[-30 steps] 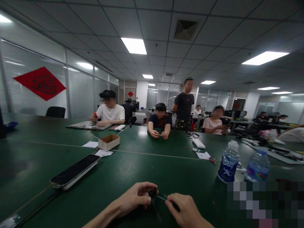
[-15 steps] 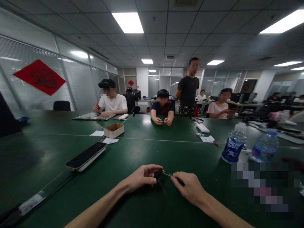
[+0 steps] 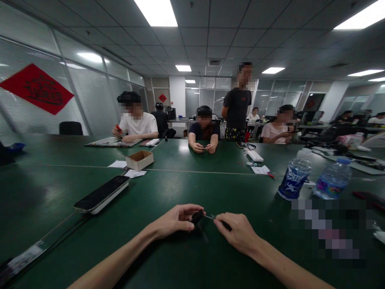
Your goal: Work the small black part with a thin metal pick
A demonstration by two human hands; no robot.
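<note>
Black plastic piece (image 3: 197, 217), small and likely light, pinched at its body by left hand (image 3: 173, 221); right hand (image 3: 237, 233) narrowly grips thin metal-tipped tool (image 3: 210, 217).

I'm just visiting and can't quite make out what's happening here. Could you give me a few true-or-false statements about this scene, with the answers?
The left hand holds a small black object. True.
The right hand grips a red screwdriver. False: the right hand holds a thin metal piece that points toward the black object.
An open cardboard box stands on the green table. True.
Both water bottles lie on their sides. False: the blue-labelled water bottle and the clear one stand upright.
A red diamond-shaped banner hangs at the left of the room. True.
</note>
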